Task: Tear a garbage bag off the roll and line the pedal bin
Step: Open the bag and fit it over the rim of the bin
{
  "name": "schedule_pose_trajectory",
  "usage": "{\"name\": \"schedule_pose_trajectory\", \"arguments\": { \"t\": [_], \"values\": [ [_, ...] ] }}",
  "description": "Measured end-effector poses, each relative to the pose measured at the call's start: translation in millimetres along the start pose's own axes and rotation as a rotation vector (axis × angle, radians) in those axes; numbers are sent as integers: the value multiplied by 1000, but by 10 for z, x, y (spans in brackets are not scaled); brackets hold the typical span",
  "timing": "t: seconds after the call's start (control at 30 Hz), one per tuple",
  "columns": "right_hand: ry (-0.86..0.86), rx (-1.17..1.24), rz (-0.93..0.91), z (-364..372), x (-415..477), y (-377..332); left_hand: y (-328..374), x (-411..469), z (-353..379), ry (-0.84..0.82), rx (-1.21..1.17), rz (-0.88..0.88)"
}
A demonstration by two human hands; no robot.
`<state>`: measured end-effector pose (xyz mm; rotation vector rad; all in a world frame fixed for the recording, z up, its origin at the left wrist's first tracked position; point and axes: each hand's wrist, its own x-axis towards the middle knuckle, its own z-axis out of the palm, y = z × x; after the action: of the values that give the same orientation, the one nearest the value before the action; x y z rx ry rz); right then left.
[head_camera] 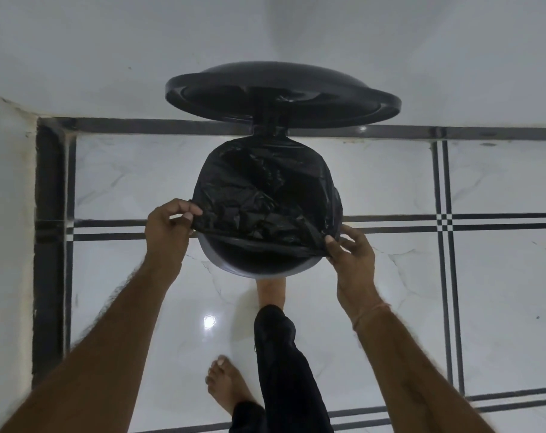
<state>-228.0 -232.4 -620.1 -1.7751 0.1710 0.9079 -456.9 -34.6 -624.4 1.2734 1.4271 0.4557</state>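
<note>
1. No brand, label or writing can be read anywhere.
2. The black pedal bin (234,266) is seen at centre on the white tiled floor (390,307), its lid (281,95) raised at 12 o'clock.
3. The black garbage bag (265,195) is draped over the bin mouth; the near rim is left bare.
4. The bag's edge is pinched by the left hand (167,232) at 9 o'clock.
5. The edge is pinched by the right hand (354,260) at 4 o'clock.
6. A bare foot (270,292) is placed at the bin's base at 6 o'clock.

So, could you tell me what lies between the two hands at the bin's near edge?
In the head view, the garbage bag's bunched hem stretches between the left hand and right hand, above the bin's still-uncovered near rim.
</note>
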Motion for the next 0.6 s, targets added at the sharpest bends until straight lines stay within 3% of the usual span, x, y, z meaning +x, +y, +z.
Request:
{"name": "schedule_pose_trajectory", "arguments": {
  "t": [0.13, 0.33, 0.5, 0.6],
  "values": [
    [106, -24, 134, 8, -159, 59, -4, -58, 20, 36, -13, -13],
    [135, 27, 254, 24, -297, 82, 7, -186, 5, 80, -183, -237],
    [166, 54, 254, 46, -324, 33, -22, -266, -47, 25, -229, -383],
    [160, 49, 225, 43, -365, 33, 42, -386, -9, 131, -275, -429]
  ]
}}
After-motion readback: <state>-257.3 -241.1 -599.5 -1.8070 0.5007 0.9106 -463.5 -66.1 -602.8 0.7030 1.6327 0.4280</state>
